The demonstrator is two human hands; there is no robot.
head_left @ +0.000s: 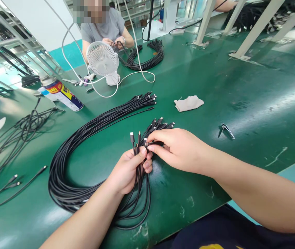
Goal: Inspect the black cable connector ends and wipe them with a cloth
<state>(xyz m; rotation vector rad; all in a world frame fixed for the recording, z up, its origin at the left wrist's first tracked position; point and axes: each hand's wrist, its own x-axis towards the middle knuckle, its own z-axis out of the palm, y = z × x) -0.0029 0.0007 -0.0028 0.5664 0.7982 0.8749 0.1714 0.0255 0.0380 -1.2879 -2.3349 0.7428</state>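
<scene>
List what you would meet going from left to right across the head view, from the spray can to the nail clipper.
Spray can, white fan, left hand, right hand, nail clipper.

Your left hand (129, 166) hides part of its held cables (138, 178); toward nine o'clock, the view's edge cuts off tangled leads (31, 127).

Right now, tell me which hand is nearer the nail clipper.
Right: the right hand is left of the nail clipper in the picture; the left hand lies farther left and lower.
</scene>
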